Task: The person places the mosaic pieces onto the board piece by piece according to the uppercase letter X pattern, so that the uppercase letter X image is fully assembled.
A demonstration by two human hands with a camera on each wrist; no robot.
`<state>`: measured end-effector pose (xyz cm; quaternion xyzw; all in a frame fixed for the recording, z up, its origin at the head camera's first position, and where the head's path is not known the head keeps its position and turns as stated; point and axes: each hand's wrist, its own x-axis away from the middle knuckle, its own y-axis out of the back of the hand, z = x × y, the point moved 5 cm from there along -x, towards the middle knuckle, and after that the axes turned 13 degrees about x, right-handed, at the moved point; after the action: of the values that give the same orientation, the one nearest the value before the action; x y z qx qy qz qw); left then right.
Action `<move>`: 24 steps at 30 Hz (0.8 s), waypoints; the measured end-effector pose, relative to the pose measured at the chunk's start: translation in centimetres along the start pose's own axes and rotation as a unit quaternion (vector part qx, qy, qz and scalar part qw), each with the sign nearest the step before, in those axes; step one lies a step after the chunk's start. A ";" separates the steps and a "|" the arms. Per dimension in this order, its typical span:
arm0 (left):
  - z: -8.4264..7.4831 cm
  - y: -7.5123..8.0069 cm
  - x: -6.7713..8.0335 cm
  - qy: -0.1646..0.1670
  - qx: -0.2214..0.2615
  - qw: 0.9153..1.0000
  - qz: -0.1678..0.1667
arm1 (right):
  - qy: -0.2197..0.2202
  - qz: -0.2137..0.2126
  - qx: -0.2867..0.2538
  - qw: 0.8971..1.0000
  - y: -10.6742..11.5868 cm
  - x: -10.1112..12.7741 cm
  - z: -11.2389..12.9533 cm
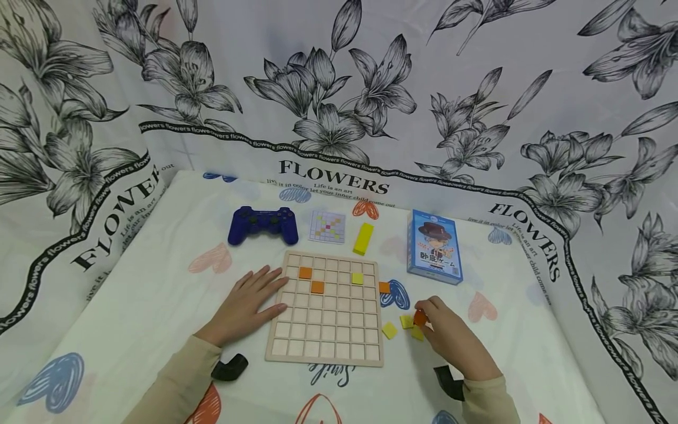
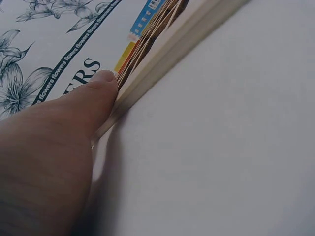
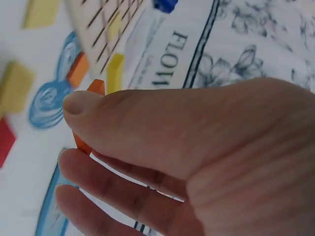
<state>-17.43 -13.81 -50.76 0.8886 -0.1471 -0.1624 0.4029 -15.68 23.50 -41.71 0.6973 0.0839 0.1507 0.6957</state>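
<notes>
A square wooden grid board [image 1: 333, 351] lies in the middle of the table, with two orange tiles [image 1: 317, 287] and a yellow tile [image 1: 357, 278] in its cells. My left hand [image 1: 247, 308] rests at its left edge, fingers spread and fairly straight; the left wrist view shows the thumb [image 2: 93, 96] against the board's side. To the right of the board, my right hand [image 1: 450, 333] pinches an orange tile [image 3: 97, 87] between thumb and fingers. Several yellow tiles [image 1: 389, 330] lie beside and below that hand. Another orange tile [image 1: 384, 287] sits by the board's right edge.
Behind the board are a blue game controller [image 1: 263, 225], a printed pattern card [image 1: 326, 227] and a yellow block [image 1: 363, 238]. A blue box [image 1: 435, 247] lies at the back right. Black curved pieces [image 1: 230, 368] show near both wrists. Flower-printed cloth hangs around the table.
</notes>
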 end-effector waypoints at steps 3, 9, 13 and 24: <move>0.1 -0.1 0.0 0.006 -0.001 1.000 0.009 | 0.025 0.004 0.009 1.000 0.7 -1.4 1.5; 0.2 -0.2 -0.1 0.009 -0.003 1.000 0.012 | 0.097 -0.039 0.046 0.993 1.6 -4.1 4.5; 0.2 -0.3 -0.1 0.013 -0.002 1.000 0.014 | 0.137 -0.048 0.027 0.989 1.5 -5.8 6.0; 0.1 -0.1 -0.2 0.002 -0.002 1.000 0.006 | 0.212 -0.009 -0.028 0.977 0.0 -9.3 9.4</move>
<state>-17.58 -13.70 -50.87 0.8874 -0.1515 -0.1579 0.4058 -21.33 11.60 -42.44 0.6293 0.2314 0.2911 0.6824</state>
